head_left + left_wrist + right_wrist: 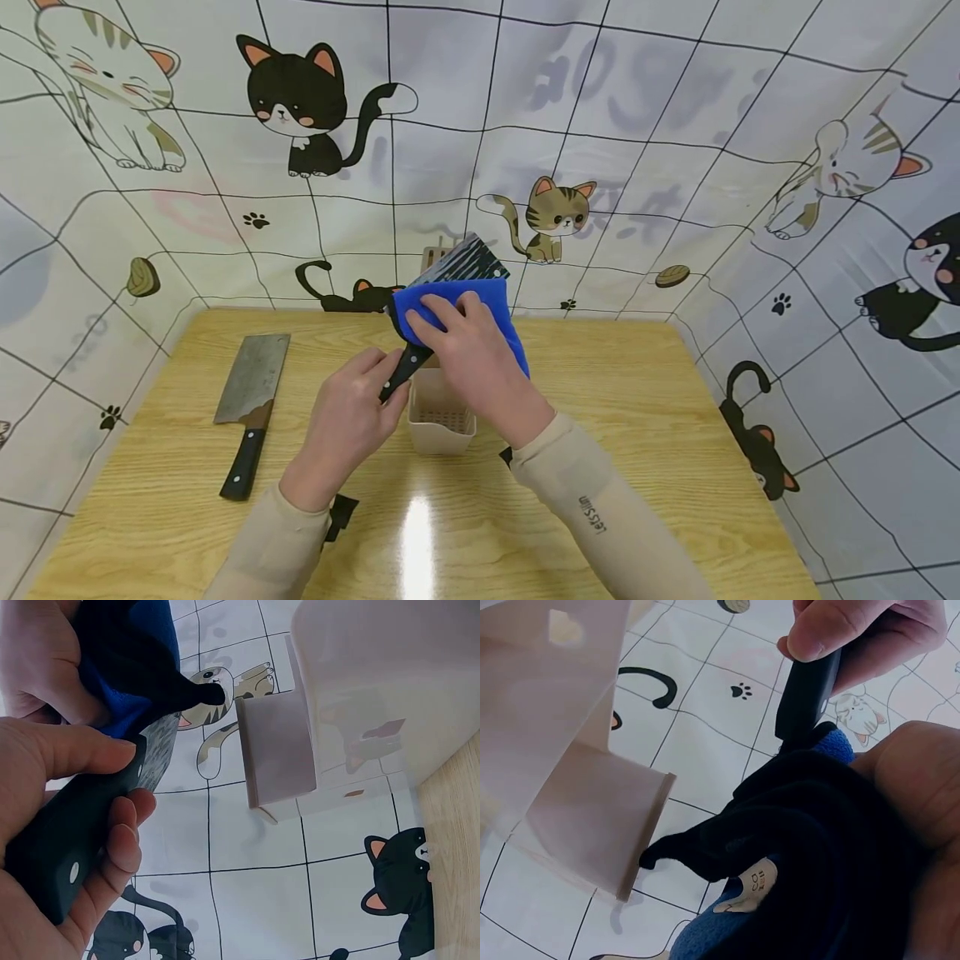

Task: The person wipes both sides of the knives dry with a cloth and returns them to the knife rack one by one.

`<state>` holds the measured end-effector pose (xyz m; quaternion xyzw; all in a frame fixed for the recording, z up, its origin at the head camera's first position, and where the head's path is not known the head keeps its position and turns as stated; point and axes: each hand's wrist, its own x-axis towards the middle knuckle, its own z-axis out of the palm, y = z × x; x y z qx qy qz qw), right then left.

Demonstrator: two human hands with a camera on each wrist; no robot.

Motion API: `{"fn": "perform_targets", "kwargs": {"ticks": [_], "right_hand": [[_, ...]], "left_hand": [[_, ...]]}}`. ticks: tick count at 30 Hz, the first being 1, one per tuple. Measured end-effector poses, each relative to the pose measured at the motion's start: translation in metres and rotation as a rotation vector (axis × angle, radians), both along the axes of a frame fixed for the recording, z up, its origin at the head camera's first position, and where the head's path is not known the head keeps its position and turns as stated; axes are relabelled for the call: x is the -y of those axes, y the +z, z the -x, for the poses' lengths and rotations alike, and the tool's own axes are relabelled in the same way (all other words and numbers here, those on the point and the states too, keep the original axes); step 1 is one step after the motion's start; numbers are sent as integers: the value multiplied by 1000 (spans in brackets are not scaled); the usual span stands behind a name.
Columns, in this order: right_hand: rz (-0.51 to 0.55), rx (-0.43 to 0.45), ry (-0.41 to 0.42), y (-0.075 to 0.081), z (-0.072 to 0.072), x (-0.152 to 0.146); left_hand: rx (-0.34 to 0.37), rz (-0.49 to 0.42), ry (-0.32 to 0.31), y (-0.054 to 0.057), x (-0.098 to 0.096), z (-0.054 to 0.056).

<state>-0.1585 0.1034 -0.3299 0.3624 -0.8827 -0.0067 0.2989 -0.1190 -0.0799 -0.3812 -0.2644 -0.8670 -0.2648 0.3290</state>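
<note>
My left hand (348,412) grips the black riveted handle (407,367) of a cleaver, which slants up and away to the right. Its broad blade (467,260) has dark streaks and sticks out past a blue cloth (491,298). With fingers spread over the cloth, my right hand (480,358) holds it folded about the blade near the handle. The thumb lies along the handle (75,825) in the left wrist view. Seen from the right wrist, the cloth (817,825) hangs in dark folds with a pale label (754,885); my right fingertips are hidden there.
Below the hands stands a beige plastic holder (442,440) with a slotted bottom, its back part rising behind the cleaver. A second cleaver (255,383) lies on the wooden table (615,417) at the left. Cat-print sheeting (450,158) encloses the back and sides.
</note>
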Motion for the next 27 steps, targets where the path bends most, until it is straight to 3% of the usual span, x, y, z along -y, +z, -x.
{"fn": "perform_targets", "kwargs": {"ticks": [14, 27], "right_hand": [[-25, -6, -119, 0, 19, -17], [-3, 64, -201, 7, 38, -36]], "left_hand": [[-9, -9, 4, -1, -1, -3], [-23, -29, -8, 0, -1, -5]]}}
